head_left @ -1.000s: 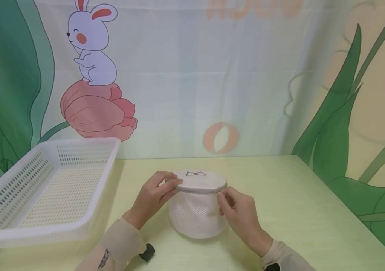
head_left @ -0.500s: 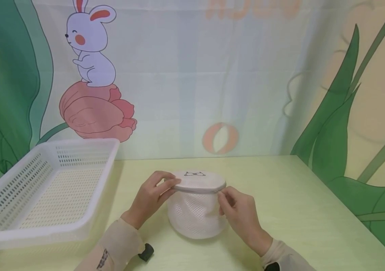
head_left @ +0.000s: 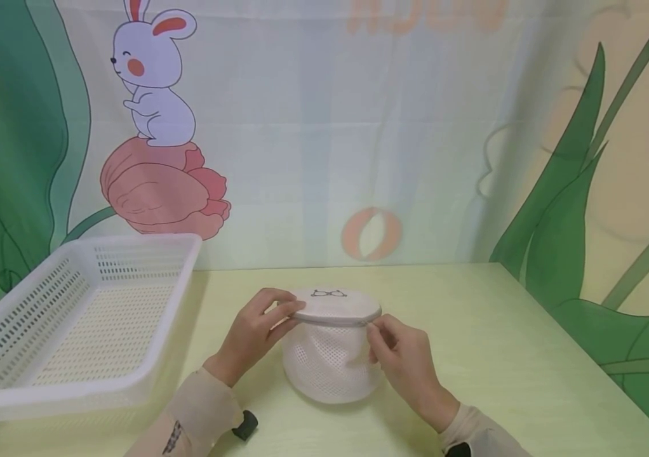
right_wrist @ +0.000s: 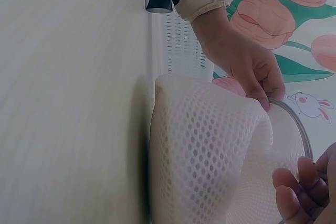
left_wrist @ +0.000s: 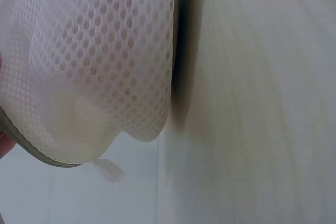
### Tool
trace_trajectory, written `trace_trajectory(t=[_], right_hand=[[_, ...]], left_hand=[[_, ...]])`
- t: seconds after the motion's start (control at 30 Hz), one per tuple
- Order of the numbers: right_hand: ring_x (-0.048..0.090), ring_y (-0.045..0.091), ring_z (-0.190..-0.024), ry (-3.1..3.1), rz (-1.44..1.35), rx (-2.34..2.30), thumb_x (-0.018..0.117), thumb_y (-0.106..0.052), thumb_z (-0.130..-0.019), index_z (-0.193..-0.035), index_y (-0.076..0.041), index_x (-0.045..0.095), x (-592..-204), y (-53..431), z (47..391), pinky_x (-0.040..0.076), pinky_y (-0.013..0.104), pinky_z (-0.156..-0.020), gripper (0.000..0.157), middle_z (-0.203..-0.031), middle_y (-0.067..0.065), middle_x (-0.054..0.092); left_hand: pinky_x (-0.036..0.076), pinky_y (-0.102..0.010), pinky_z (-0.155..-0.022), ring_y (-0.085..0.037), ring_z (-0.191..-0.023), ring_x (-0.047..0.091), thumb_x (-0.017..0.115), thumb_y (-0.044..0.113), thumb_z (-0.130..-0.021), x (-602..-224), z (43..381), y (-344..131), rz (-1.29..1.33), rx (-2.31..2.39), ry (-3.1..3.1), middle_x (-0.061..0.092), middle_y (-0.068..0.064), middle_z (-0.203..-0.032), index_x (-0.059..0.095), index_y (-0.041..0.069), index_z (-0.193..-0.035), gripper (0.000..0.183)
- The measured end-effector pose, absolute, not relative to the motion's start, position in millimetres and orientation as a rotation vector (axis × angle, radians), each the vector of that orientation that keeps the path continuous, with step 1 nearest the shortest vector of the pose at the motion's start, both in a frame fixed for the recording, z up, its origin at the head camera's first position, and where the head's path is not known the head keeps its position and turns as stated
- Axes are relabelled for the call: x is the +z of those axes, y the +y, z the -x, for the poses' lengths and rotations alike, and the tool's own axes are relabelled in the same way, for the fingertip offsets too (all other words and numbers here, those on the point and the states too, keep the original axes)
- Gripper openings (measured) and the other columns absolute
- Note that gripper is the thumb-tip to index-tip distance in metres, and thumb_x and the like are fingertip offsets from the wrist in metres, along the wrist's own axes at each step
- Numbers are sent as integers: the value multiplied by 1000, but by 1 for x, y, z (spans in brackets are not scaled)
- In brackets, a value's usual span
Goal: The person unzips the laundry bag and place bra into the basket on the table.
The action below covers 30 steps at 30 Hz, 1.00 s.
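A white mesh laundry bag (head_left: 330,368), round like a drum, stands upright on the table. Its flat top carries a small glasses-shaped print, and a grey zipper (head_left: 336,321) runs around the upper edge. At the left of that edge my left hand (head_left: 253,330) pinches the rim between thumb and fingers. My right hand (head_left: 407,355) pinches the zipper edge at the front right with curled fingers; whether a zipper pull is in them is hidden. The mesh side (left_wrist: 105,40) looks creased in the left wrist view. In the right wrist view the side (right_wrist: 205,145) sags inward below the zipper.
To the left stands a white plastic basket (head_left: 147,374) with slotted walls. The pale yellow table (head_left: 507,355) extends to the right of the bag. Behind it hangs a printed cloth backdrop (head_left: 279,139) with a rabbit and tulips.
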State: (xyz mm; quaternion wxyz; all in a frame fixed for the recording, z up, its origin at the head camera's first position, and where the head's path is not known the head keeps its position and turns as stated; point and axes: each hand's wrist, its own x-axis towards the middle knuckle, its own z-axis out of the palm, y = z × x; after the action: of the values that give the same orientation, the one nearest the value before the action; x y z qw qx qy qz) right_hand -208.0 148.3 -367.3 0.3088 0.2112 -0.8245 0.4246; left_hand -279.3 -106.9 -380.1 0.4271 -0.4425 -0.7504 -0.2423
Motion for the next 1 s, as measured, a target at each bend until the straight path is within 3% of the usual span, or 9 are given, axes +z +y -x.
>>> trace_trajectory(t=[0.13, 0.27, 0.43, 1.0], right_hand=[[48, -2, -48, -2203, -539, 1130, 61, -1, -90, -74, -12, 59, -366, 148, 207, 42, 18, -41, 20, -54, -9, 54], [49, -1, -49, -2219, -526, 1143, 61, -3, -91, -75, -12, 60, -366, 147, 206, 43, 19, -42, 19, -55, -9, 54], [51, -1, -50, -2206, -551, 1157, 62, -2, -91, -76, -11, 61, -368, 147, 207, 44, 18, -42, 17, -57, -6, 55], [51, -2, -52, -2194, -609, 1130, 62, 1, -90, -79, -10, 60, -366, 144, 205, 46, 20, -44, 15, -59, -8, 54]], left_hand=[[54, -33, -83, -23, -93, 61, 80, 9, -76, -378, 278, -105, 1120, -576, -1867, 63, -8, -99, 69, 8, -105, 31], [54, -33, -82, -23, -93, 61, 71, 25, -87, -375, 276, -103, 1150, -582, -1846, 62, -10, -101, 67, 7, -105, 25], [55, -34, -81, -24, -93, 62, 61, 39, -93, -372, 273, -96, 1201, -600, -1769, 63, -11, -101, 67, 7, -106, 36], [53, -37, -86, -25, -94, 63, 60, 35, -95, -351, 245, -66, 1167, -546, -1705, 65, -10, -100, 68, 7, -103, 31]])
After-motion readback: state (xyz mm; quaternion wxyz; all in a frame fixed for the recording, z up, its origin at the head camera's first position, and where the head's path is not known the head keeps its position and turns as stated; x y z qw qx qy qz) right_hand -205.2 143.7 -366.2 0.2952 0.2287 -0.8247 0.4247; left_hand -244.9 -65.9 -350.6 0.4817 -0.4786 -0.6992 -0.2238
